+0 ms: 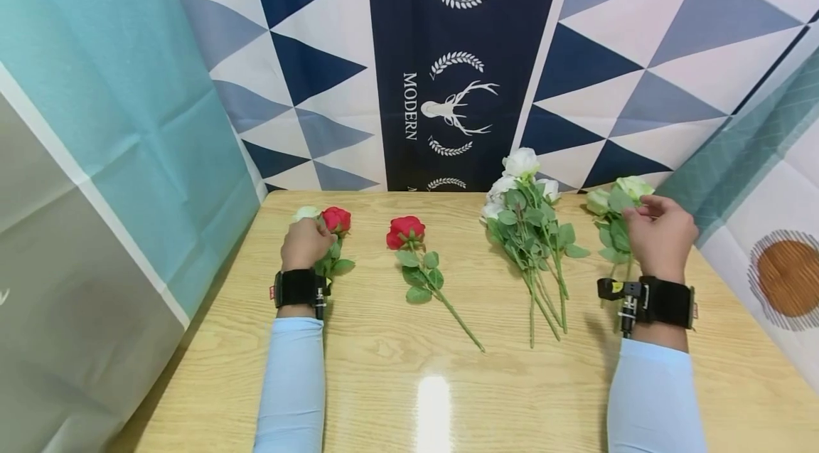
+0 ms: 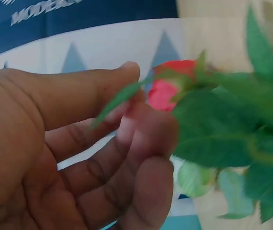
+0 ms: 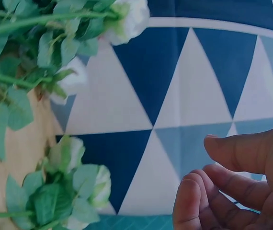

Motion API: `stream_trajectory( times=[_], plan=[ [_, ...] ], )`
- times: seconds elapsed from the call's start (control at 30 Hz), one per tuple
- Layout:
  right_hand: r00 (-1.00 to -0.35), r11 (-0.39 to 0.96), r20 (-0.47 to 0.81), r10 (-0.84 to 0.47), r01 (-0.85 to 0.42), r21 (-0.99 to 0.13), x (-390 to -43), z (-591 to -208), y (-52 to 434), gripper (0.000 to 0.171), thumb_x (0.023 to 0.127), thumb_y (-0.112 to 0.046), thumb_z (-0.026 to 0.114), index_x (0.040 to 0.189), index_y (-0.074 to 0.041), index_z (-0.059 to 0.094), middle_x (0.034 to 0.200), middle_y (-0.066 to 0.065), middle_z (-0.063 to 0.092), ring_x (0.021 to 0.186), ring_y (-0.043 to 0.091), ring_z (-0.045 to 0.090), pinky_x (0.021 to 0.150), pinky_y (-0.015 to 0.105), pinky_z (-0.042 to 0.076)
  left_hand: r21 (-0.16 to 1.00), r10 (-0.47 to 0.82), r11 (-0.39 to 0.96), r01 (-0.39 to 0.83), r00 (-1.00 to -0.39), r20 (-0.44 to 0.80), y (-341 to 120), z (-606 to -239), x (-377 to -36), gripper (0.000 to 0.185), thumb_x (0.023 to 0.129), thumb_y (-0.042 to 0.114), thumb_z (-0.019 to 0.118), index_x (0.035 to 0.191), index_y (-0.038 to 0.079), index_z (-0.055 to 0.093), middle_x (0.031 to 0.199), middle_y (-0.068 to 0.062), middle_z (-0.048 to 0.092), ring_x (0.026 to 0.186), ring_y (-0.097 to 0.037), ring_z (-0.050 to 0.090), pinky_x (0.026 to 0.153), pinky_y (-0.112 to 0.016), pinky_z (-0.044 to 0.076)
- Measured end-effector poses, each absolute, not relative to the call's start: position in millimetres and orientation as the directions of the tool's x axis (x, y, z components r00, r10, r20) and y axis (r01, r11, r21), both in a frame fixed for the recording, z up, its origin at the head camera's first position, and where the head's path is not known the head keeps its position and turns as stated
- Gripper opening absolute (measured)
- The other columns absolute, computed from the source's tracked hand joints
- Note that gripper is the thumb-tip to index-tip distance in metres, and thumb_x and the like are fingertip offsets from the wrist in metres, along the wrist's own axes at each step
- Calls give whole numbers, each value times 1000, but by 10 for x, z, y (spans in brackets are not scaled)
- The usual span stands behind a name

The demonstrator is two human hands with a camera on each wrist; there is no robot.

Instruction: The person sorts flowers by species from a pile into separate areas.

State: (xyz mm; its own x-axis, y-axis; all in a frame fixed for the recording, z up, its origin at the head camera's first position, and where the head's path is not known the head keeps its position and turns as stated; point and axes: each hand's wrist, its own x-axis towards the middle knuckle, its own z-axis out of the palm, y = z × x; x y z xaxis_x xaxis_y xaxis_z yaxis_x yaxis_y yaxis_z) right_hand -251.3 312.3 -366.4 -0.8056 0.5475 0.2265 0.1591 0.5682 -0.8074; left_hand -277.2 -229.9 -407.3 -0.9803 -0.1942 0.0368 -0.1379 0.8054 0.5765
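Note:
At the left of the table, my left hand (image 1: 306,243) is beside a red rose (image 1: 336,220) and a pale green flower (image 1: 307,212). The left wrist view has the thumb and fingers loosely bent, with a narrow leaf (image 2: 119,101) crossing in front of them near the fingertips. Beyond the fingertips shows the red bloom (image 2: 163,93). Over on the right, my right hand (image 1: 662,231) hovers by pale green roses (image 1: 635,188), overlapping their leaves in the head view. Its fingers (image 3: 189,201) are relaxed with nothing between them in the right wrist view.
Another red rose (image 1: 406,232) lies mid-table, its stem slanting toward the front right. Several white roses (image 1: 521,163) are bunched right of it, stems pointing forward. A patterned cloth (image 1: 448,33) hangs behind the wooden table (image 1: 377,382).

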Motion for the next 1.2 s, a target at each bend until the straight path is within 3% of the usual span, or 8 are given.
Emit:
stream_trajectory(
  times=[0.13,0.33,0.47,0.63,0.77,0.93,1.07,1.2],
  plan=[
    [-809,585,277,518,99,-805,-2476,-3611,3025,48,100,-29,64,141,-5,61,96,-11,58,76,-9,48,70,16,43,545,-213,824,-155,-976,44,-2202,-4186,-2834,41,93,20,76,58,13,56,56,-1,51,54,-22,53,47,-33,39],
    [-809,611,343,477,24,-792,-2428,-3546,2863,44,100,-25,64,138,-2,63,102,1,63,77,-8,50,70,14,43,528,-270,820,-220,-963,19,-2171,-4296,-2854,13,88,14,71,90,1,70,84,-17,69,70,-32,63,53,-40,47],
    [-811,626,374,450,-13,-780,-2403,-3518,2772,44,101,-26,64,137,-2,63,108,7,64,78,-8,50,72,14,43,511,-289,821,-254,-957,-12,-2182,-4337,-2875,20,88,13,67,104,1,70,92,-19,70,75,-33,63,57,-43,49],
    [-820,635,411,399,-76,-769,-2399,-3458,2660,42,101,-27,65,134,-1,65,102,4,64,79,-6,51,72,14,43,490,-309,822,-289,-950,-41,-2186,-4358,-2891,28,91,15,64,116,3,68,98,-22,70,81,-38,66,65,-49,53],
    [-827,631,438,351,-136,-764,-2381,-3414,2561,41,101,-27,66,132,0,66,99,2,64,81,-5,52,71,15,43,484,-325,822,-300,-945,-33,-2185,-4351,-2894,23,93,18,64,108,2,70,96,-21,69,82,-38,66,67,-50,53],
    [-833,627,468,295,-201,-753,-2344,-3387,2435,39,101,-23,67,132,0,65,100,4,64,84,-4,53,75,15,43,500,-333,821,-276,-942,27,-2156,-4254,-2876,16,91,17,65,83,4,64,76,-13,62,73,-33,63,57,-43,48],
    [-839,627,485,246,-243,-740,-2335,-3380,2353,40,102,-23,66,133,2,64,104,11,65,85,-3,53,76,15,43,537,-325,818,-207,-937,133,-2118,-4126,-2836,28,91,12,59,65,10,52,63,-5,47,62,-26,52,48,-38,39],
    [-845,629,494,207,-272,-728,-2332,-3380,2278,39,102,-22,66,133,2,63,106,17,66,86,-1,53,76,15,43,571,-315,812,-118,-913,259,-2079,-4005,-2781,39,91,6,54,53,11,47,58,-3,42,58,-22,45,46,-35,35]
  ],
)
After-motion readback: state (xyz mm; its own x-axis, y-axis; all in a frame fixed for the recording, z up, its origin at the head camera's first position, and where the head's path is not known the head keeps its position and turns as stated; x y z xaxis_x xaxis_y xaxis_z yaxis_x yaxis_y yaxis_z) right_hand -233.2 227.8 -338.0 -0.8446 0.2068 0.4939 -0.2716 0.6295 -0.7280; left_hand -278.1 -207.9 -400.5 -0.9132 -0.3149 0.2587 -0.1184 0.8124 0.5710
